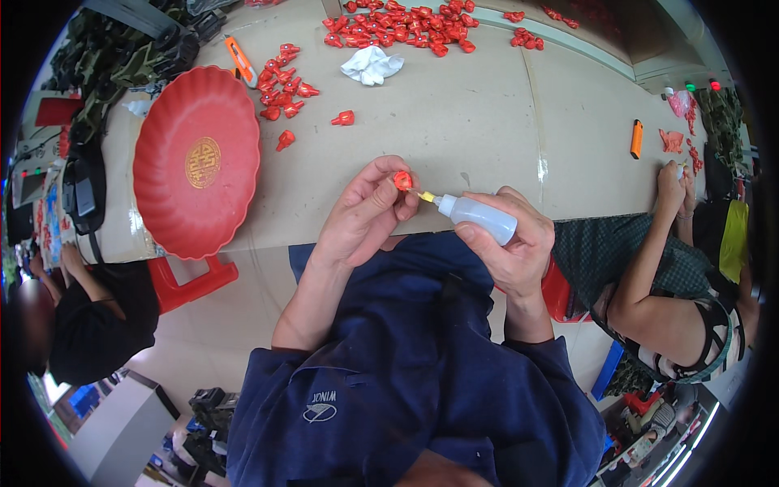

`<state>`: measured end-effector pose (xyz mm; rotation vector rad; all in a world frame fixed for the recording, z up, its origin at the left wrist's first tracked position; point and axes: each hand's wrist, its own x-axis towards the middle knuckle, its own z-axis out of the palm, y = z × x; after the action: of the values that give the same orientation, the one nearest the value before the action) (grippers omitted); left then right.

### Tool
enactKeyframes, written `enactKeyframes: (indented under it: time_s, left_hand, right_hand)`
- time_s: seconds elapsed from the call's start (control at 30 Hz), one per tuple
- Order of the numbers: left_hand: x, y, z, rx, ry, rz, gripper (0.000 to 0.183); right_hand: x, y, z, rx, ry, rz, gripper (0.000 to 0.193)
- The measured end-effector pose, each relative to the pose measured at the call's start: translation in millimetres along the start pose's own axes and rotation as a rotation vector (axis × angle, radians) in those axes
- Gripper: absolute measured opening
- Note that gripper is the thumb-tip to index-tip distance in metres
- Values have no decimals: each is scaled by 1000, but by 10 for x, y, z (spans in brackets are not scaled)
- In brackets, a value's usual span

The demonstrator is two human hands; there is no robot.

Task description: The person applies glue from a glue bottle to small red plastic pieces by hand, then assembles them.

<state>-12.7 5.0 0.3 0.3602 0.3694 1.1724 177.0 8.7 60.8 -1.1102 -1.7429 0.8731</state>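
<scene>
Near the left end of the tabletop [479, 105], a scalloped red tray [174, 207] with a gold emblem is set, its lower rim brought to the near edge. Beyond it, toward the far edge, an orange cutter [240, 58] is laid at a slant, and a loose cluster of small red parts [286, 88] is scattered just beside it. Two single parts [342, 118] are left between that cluster and the person. By the left hand [365, 213], raised over the near edge at the middle, a red piece [402, 180] is pinched between thumb and fingers. Farther back, a crumpled white cloth [372, 65] is seen just in front of a large red heap [406, 28] spread along the far edge. By the right hand [519, 237], a translucent squeeze bottle [485, 219] is gripped and tilted, its yellow tip [428, 196] aimed at the red piece; whether contact is made cannot be told. Toward the right end, a second cutter [636, 140] is laid, and a co-worker's hands [672, 185] are held near the near edge.
</scene>
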Motion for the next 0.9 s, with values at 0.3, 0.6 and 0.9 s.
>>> enactKeyframes:
  time_s: [0.3,0.6,0.9]
  left_hand:
    - [6,-6,5,24,22,-27,17]
    - [-4,-1,10,45,48,-9,17]
    - [-3,0,-17,50,69,30,18]
  right_hand:
    - [19,7,12,1,21,16,30]
    - [15,33,-4,-15,39,22,30]
    - [30,30,-7,-17,37,5,30]
